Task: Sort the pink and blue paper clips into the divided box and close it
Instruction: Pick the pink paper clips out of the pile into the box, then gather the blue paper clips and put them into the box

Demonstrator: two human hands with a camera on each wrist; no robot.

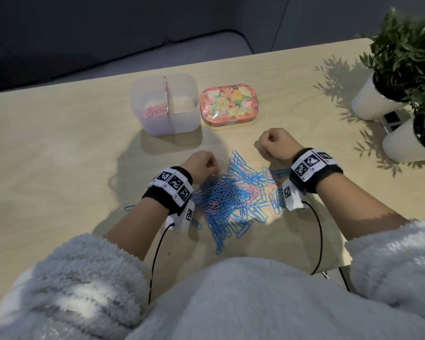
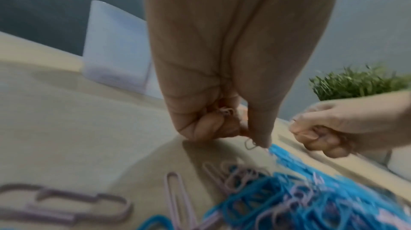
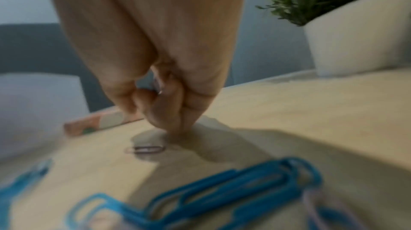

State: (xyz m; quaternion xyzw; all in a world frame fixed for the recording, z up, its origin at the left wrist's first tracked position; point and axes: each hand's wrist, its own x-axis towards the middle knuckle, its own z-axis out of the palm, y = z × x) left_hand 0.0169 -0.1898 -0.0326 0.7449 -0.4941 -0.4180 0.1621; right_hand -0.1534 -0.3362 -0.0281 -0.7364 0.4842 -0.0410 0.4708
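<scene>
Left hand [image 1: 203, 164] fingers curled round pink clips [image 2: 224, 111]; divided box [image 1: 166, 104] lies ahead toward worktop's far edge (nearer left hand); right hand [image 1: 274, 143] fingers curled, contents unclear.

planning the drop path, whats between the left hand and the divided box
In the head view, only bare table under shadow lies between the left hand and the divided box; the paper clip pile sits beside and behind the hand.
</scene>
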